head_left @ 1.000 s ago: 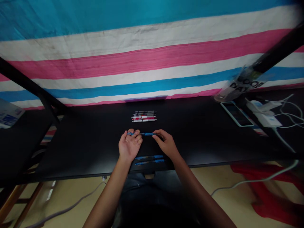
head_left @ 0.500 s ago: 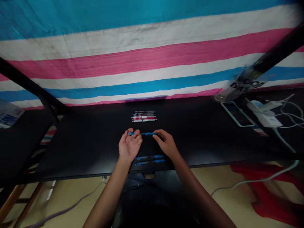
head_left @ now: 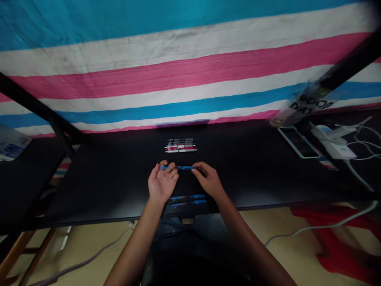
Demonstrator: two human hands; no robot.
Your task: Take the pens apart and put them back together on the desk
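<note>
A blue pen (head_left: pixel 183 168) lies level between my two hands, just above or on the black table. My left hand (head_left: pixel 162 183), palm turned up, grips its left end between thumb and fingers. The fingertips of my right hand (head_left: pixel 208 178) pinch its right end. Nearer to me, two more blue pens, an upper one (head_left: pixel 190 196) and a lower one (head_left: pixel 190 203), lie side by side by the front edge, their left ends close to my left wrist. Beyond my hands lies a row of several pens (head_left: pixel 181 146) with dark, red and white barrels.
On the right are a phone (head_left: pixel 298 142), a clear bottle (head_left: pixel 293 111) with dark lettering and a white power strip (head_left: pixel 333 145) with cables. A striped cloth (head_left: pixel 184 83) hangs behind the table (head_left: pixel 113 178). A red stool (head_left: pixel 333 238) stands below at right.
Both hands keep their hold on the blue pen and have barely moved. The view has shifted very slightly.
</note>
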